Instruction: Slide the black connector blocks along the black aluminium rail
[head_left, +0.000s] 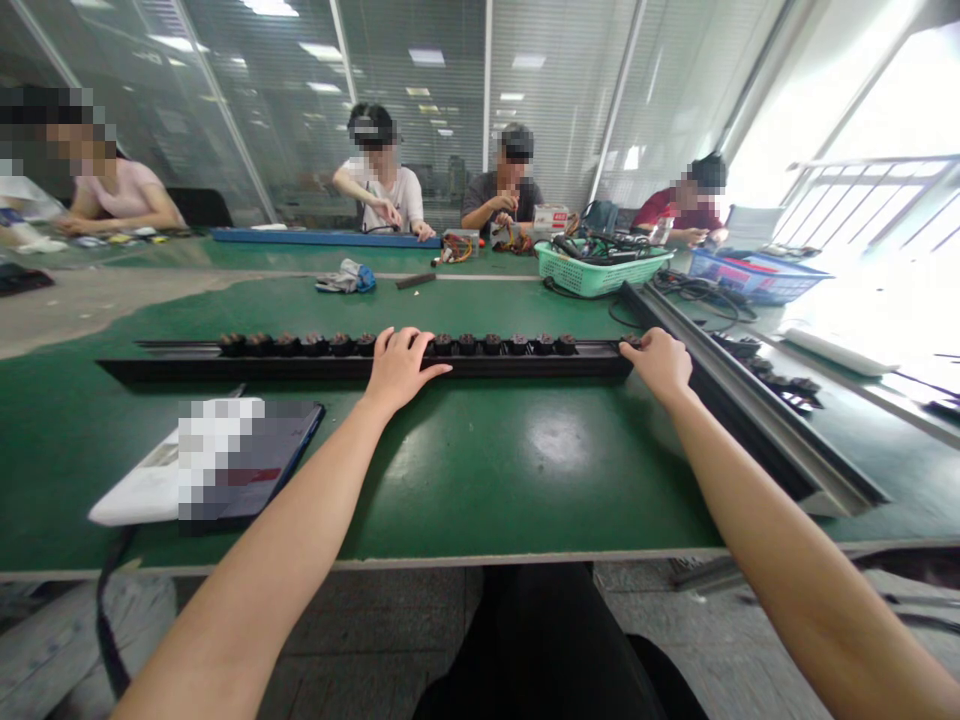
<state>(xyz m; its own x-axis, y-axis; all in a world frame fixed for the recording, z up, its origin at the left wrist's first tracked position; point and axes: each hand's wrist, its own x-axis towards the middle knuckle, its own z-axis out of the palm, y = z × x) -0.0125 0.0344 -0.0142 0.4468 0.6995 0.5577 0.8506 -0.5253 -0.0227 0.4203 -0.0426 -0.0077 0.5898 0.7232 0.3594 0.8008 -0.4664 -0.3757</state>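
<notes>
A long black metal channel (517,368) lies across the green table in front of me, with a row of small round black parts (467,344) standing in it. My left hand (399,368) lies over the channel's middle, fingers bent over its top among the parts and thumb along the near side, steadying it. At the channel's right end, my right hand (661,362) is closed, thumb and fingertips pinching a small round black part (628,342). The fingers cover most of that part.
A second long channel (772,430) lies slantwise on the right, beside loose black parts (787,385). A dark tablet-like item with white sheets (142,485) lies at the left. Further back are a grey-blue glove (346,277), a green basket (592,272) of cables and several seated people.
</notes>
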